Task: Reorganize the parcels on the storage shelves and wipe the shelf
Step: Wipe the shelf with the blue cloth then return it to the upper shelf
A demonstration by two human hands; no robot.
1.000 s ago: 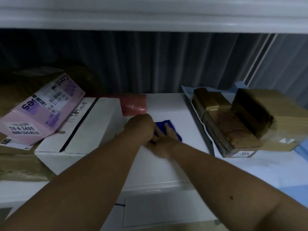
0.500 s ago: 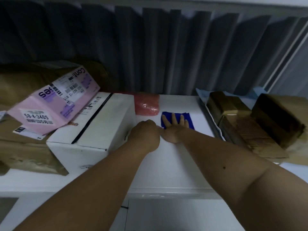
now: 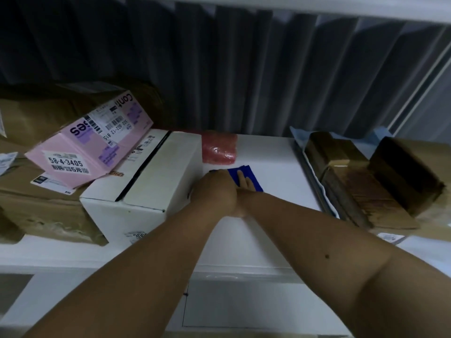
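A blue cloth [image 3: 253, 182] lies on the white shelf [image 3: 268, 157], just in front of a red wrapped parcel [image 3: 219, 148]. My right hand [image 3: 244, 189] presses flat on the cloth with straight fingers. My left hand [image 3: 216, 191] sits close against it on the left and covers the cloth's left part; its fingers are hidden behind its back. A white box [image 3: 156, 181] stands directly left of my hands, with a pink labelled box [image 3: 90, 147] leaning on it.
A large brown parcel [image 3: 41, 206] fills the left end of the shelf. Two brown taped parcels [image 3: 341, 172] [image 3: 402, 176] lie on blue-white sheets at the right. A dark curtain [image 3: 244, 69] hangs behind. The shelf's front edge [image 3: 244, 269] is near my forearms.
My right hand has slid the blue cloth left, closer to the white box and red parcel. My left hand now overlaps the cloth's left edge.
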